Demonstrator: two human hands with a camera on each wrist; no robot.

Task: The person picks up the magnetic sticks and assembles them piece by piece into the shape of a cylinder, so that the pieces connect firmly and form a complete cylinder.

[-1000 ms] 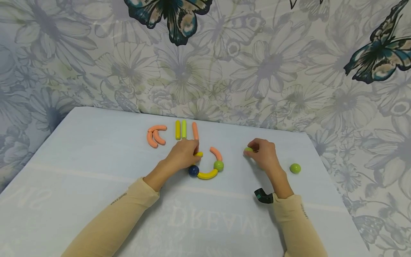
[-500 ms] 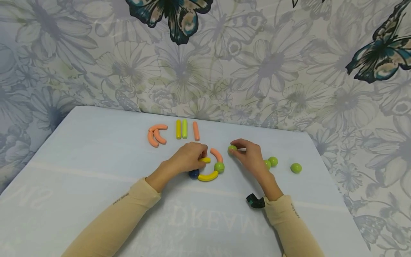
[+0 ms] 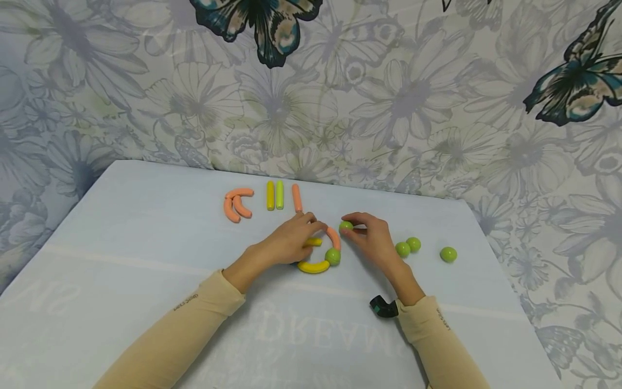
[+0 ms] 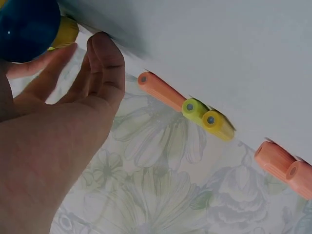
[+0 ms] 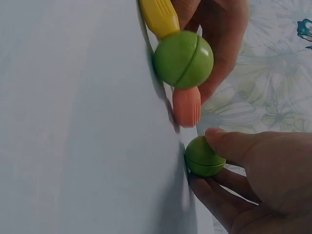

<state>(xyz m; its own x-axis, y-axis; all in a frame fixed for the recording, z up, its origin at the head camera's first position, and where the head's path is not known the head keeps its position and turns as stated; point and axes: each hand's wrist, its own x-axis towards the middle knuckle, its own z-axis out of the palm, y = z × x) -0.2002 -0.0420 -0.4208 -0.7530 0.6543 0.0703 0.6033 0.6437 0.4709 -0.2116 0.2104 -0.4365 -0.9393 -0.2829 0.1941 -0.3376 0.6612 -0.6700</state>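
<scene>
While the right hand [image 3: 371,240] pinches a small green ball [image 3: 346,226] between thumb and fingers, the left hand [image 3: 293,237] is bent over a ring of pieces just beside it on the white table [image 3: 121,302]. The left forefinger reaches out to the far end of an orange curve [image 3: 334,237]. A short yellow piece [image 3: 315,242] shows between that hand's thumb and fingers; whether they pinch it, I cannot tell. Nearer the person, a second green ball [image 3: 332,256] touches both the orange curve and a yellow curve [image 3: 312,267].

The head view nearly hides the blue ball [image 4: 29,31] under the left hand, but the left wrist view shows it large and plain, with yellow behind it. The right wrist view shows what the head view cannot: a seam round the pinched ball, thumb on one side, fingers on the other. Only the head view takes in three loose green balls [image 3: 402,249] to the right, two together and one apart.
</scene>
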